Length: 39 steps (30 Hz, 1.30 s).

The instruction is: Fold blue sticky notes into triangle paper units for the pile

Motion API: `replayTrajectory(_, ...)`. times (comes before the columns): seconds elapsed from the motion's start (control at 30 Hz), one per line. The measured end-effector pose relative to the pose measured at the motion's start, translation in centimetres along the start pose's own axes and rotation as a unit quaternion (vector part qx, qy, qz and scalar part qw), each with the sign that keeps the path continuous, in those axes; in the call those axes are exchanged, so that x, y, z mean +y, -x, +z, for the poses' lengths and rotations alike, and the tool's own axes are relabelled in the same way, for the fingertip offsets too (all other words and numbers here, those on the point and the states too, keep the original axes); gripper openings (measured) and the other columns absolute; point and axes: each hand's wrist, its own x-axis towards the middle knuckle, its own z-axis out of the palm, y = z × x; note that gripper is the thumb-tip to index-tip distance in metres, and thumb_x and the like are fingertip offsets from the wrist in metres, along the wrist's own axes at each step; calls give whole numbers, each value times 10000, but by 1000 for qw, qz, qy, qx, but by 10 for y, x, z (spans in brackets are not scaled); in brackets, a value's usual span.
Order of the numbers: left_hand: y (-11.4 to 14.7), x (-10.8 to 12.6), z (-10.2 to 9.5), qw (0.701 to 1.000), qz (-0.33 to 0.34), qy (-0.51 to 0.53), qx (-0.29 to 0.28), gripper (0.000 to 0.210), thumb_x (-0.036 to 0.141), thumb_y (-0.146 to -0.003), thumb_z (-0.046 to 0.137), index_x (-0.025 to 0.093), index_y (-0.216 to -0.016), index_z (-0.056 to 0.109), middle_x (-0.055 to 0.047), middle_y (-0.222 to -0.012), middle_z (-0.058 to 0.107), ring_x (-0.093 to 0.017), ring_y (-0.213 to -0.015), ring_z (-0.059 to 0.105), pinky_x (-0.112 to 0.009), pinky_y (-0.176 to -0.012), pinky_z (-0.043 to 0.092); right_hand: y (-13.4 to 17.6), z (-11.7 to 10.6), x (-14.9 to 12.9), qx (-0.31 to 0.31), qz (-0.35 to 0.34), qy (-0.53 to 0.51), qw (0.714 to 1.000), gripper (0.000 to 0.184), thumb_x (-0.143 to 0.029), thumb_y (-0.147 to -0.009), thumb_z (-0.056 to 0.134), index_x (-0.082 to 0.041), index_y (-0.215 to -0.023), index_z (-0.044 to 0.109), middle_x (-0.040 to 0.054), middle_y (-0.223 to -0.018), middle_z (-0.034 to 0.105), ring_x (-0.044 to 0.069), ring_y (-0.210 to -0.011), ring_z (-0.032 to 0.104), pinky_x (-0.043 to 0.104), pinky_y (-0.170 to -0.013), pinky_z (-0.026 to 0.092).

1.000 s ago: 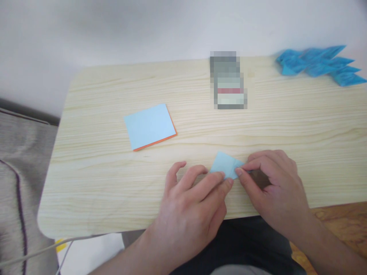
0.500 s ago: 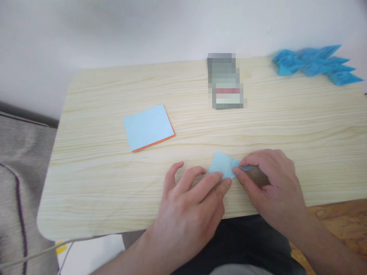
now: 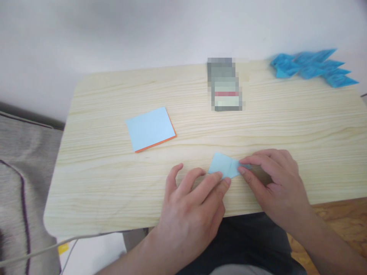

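A small piece of light blue folded paper (image 3: 222, 163) lies near the front of the table, creased across its middle and narrowing to the right. My left hand (image 3: 192, 200) holds its lower left edge down with the index finger and thumb; the other fingers are curled apart above the wood. Thumb and index finger of my right hand (image 3: 276, 179) pinch the narrow right end, partly hiding the tip. Up and to the left lies a stack of paper (image 3: 151, 130), light blue on top with orange showing at its edge.
A blurred-out phone-like object (image 3: 226, 86) lies at the back of the wooden table (image 3: 100, 179). Several darker blue folded paper pieces (image 3: 312, 67) sit at the back right by the wall. A cable (image 3: 37, 252) runs past the table's front left corner.
My right thumb and index finger have slid slightly right along the narrow end, which looks flatter and shows more. My left hand keeps its place on the paper. The view has shifted slightly.
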Motion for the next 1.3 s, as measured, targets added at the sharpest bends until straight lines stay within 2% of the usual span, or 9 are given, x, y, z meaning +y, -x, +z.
replayTrajectory(0.2,0,-1,0,1000,0,0,0,347,249,-964,608,339,-1294,662,40,-1270,716,-243,-1166,584,-582,-1168,231,5,-5,8,15,8,9,1000,121,-335,-906,699,-276,-1008,728,48,-990,705,262,-956,608,454,-873,446)
replayTrajectory(0.3,0,2,1,1000,0,0,9,334,241,-960,610,322,-1278,673,25,-1253,720,-246,-1168,585,-584,-1174,221,7,-4,0,38,4,12,999,74,-260,-903,694,-266,-967,731,37,-909,707,241,-893,607,432,-846,446)
replayTrajectory(0.37,0,7,2,1000,-3,-3,19,321,247,-955,617,301,-1265,683,1,-1220,729,-250,-1168,588,-578,-1174,226,7,-2,-8,33,1,11,999,83,-223,-903,684,-262,-960,731,30,-881,707,233,-876,606,425,-839,443)
replayTrajectory(0.47,0,18,6,1000,-10,-7,27,324,260,-956,611,271,-1272,679,-31,-1159,736,-253,-1166,590,-563,-1161,245,7,1,-15,17,-4,6,1000,99,-276,-891,712,-257,-985,735,37,-934,709,241,-917,607,429,-848,443)
replayTrajectory(0.6,3,25,9,1000,-11,11,20,350,270,-965,586,254,-1307,656,-50,-1165,723,-254,-1160,586,-537,-1139,274,7,4,-12,33,-22,0,999,162,-329,-875,738,-268,-1025,744,44,-1003,690,249,-971,601,435,-864,446)
replayTrajectory(0.77,1,9,0,998,-1,56,28,379,171,-928,587,253,-1291,657,-43,-1277,682,-254,-1226,540,-476,-1099,359,6,2,-3,16,-45,-25,999,164,-335,-903,715,-285,-1057,743,34,-1030,692,242,-999,599,438,-885,446)
replayTrajectory(0.97,-8,-11,-10,999,45,29,12,345,142,-915,587,280,-1211,699,-9,-1330,672,-274,-1242,531,-504,-1082,367,3,-1,2,-2,-71,-33,997,210,-352,-882,739,-289,-1082,741,38,-1051,687,251,-1023,593,450,-904,446)
replayTrajectory(1.13,-13,-18,-7,996,92,22,0,290,180,-944,599,297,-1186,711,11,-1307,692,-262,-1221,549,-487,-1052,382,5,-2,4,-13,-73,-32,997,259,-347,-868,747,-292,-1120,729,39,-1086,680,259,-1055,587,457,-923,444)
replayTrajectory(1.3,-15,-22,-5,995,94,31,-2,214,209,-958,610,286,-1120,727,10,-1205,731,-245,-1161,571,-467,-1016,387,6,-6,2,-22,-74,-39,996,292,-344,-842,767,-293,-1128,729,42,-1114,681,271,-1079,584,469,-945,434)
